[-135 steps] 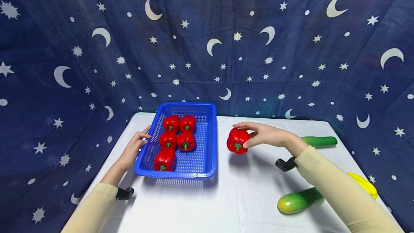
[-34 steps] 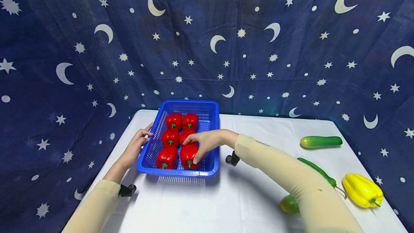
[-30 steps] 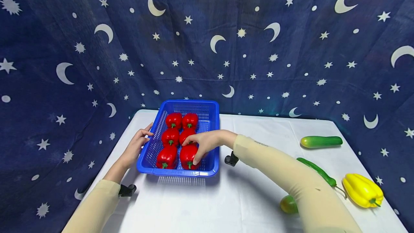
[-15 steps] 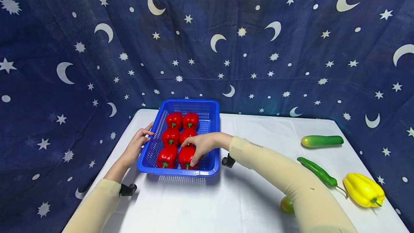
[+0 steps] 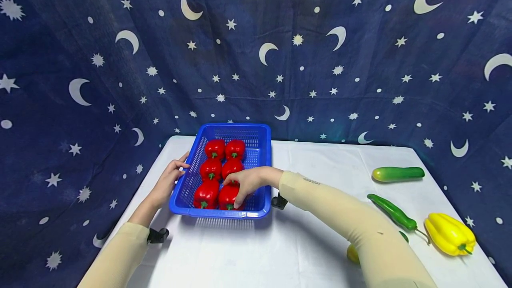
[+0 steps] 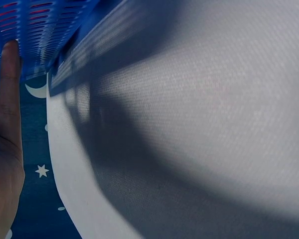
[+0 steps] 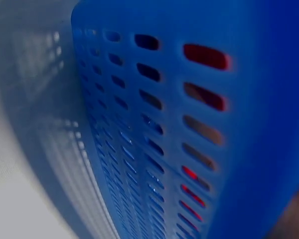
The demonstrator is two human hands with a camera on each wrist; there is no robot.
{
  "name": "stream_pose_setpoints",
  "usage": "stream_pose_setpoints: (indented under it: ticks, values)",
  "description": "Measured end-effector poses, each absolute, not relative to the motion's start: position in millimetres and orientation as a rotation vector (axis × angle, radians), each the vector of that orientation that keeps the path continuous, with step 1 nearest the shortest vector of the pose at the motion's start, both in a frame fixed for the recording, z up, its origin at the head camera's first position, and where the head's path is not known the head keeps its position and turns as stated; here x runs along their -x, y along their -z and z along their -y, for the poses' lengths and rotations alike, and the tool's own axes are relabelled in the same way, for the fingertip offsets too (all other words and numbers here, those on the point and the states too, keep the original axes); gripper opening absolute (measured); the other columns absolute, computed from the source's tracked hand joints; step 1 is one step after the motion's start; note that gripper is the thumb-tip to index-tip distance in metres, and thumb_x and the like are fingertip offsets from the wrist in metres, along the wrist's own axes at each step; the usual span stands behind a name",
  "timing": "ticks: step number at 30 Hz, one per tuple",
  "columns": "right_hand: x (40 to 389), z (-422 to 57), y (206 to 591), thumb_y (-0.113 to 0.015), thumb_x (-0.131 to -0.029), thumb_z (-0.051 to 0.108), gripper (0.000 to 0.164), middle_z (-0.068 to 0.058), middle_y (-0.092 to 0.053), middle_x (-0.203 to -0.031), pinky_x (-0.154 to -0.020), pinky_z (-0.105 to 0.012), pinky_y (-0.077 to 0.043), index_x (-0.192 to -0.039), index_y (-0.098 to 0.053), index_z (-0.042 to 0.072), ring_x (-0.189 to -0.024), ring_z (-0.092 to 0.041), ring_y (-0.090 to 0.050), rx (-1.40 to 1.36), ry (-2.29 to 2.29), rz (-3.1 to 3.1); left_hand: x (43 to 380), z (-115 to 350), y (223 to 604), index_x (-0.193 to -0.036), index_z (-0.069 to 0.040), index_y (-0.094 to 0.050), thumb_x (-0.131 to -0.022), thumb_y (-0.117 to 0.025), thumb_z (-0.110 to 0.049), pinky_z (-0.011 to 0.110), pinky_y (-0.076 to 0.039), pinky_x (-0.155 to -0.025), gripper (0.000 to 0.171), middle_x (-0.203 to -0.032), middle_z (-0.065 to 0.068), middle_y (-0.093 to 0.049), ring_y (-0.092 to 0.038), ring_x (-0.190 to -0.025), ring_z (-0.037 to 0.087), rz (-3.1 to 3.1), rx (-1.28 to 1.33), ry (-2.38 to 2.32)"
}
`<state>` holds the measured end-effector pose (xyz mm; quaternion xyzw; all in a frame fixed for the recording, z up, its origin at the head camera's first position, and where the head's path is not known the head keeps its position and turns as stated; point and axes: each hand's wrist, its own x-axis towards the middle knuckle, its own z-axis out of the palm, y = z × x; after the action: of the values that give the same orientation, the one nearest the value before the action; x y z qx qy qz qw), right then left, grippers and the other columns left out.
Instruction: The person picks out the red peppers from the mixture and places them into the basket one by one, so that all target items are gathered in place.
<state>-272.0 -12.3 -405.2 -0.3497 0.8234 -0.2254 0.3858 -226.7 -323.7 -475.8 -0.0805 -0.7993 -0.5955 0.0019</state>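
Observation:
A blue plastic basket [image 5: 265, 154] stands at the back left of the table, with red bell peppers in two columns of three. My right hand [image 5: 249, 182] reaches over its right side and grips the front right red bell pepper [image 5: 227, 197], which sits close beside the front left red bell pepper [image 5: 206, 194]. The left hand [image 5: 165, 183] rests against the basket's left side, fingertips at the rim. In the left wrist view one straight finger [image 6: 10, 74] touches the slotted wall. Only the basket's outer wall [image 7: 139, 109] and some red through its slots show in the right wrist view.
On the right of the white-clothed table [image 5: 316, 159] lie a cucumber [image 5: 398, 174], a long green chili pepper [image 5: 394, 212] and a yellow bell pepper [image 5: 450, 234]. Another green-yellow vegetable [image 5: 353, 254] is mostly hidden under the right forearm. A starry curtain [image 5: 304, 66] hangs behind.
The right hand has carried the red bell pepper from beside the basket into its front right spot, then shifted it slightly left and nearer. The left hand stays at the basket's side.

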Motion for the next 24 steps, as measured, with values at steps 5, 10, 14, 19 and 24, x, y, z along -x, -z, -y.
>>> stream_pose_setpoints:
  ticks: [5, 10, 14, 19, 24]
  values:
    - [271.9, 13.1, 405.8, -0.086, -0.081, 0.027, 0.079, -0.005, -0.048, -0.146, -0.105, -0.043, -0.045, -0.151, -0.048, 0.022, -0.129, -0.021, -0.046, 0.900, 0.556, -2.117, 224.6, 322.7, 473.8, -0.127, 0.003, -0.046, -0.103, -0.033, -0.005, 0.021, -0.048, -0.091, 0.029, -0.171, 0.007, -0.017, -0.016, -0.154, 0.043, 2.486, 0.260, 1.889]
    - [271.0, 13.0, 404.6, -0.087, -0.081, 0.023, 0.077, -0.004, -0.049, -0.142, -0.097, -0.034, -0.050, -0.149, -0.050, 0.021, -0.121, -0.018, -0.051, 0.874, 0.589, -2.102, 223.2, 321.4, 472.1, -0.129, 0.005, -0.045, -0.104, -0.033, -0.005, 0.020, -0.048, -0.090, 0.030, -0.171, 0.006, -0.017, -0.016, -0.154, 0.042, 2.478, 0.258, 1.907]
    - [270.1, 12.6, 403.5, -0.087, -0.081, 0.018, 0.075, -0.005, -0.051, -0.137, -0.086, -0.028, -0.054, -0.147, -0.051, 0.017, -0.110, -0.017, -0.058, 0.833, 0.650, -2.079, 223.9, 321.6, 473.7, -0.128, 0.005, -0.045, -0.103, -0.032, -0.004, 0.021, -0.049, -0.090, 0.029, -0.171, 0.007, -0.017, -0.016, -0.153, 0.043, 2.467, 0.276, 1.917]
    - [269.6, 12.1, 402.2, -0.087, -0.081, 0.019, 0.075, -0.005, -0.052, -0.134, -0.083, -0.027, -0.055, -0.147, -0.051, 0.017, -0.108, -0.016, -0.059, 0.825, 0.644, -2.093, 225.0, 322.1, 475.4, -0.127, 0.006, -0.045, -0.103, -0.032, -0.003, 0.020, -0.049, -0.090, 0.029, -0.171, 0.008, -0.016, -0.016, -0.153, 0.043, 2.464, 0.284, 1.916]
    - [269.1, 12.3, 401.8, -0.086, -0.081, 0.020, 0.076, -0.007, -0.052, -0.136, -0.083, -0.027, -0.056, -0.148, -0.050, 0.017, -0.108, -0.017, -0.060, 0.814, 0.651, -2.082, 226.3, 322.7, 475.7, -0.127, 0.004, -0.045, -0.102, -0.031, -0.003, 0.020, -0.049, -0.090, 0.029, -0.171, 0.006, -0.017, -0.016, -0.153, 0.043, 2.479, 0.260, 1.898]
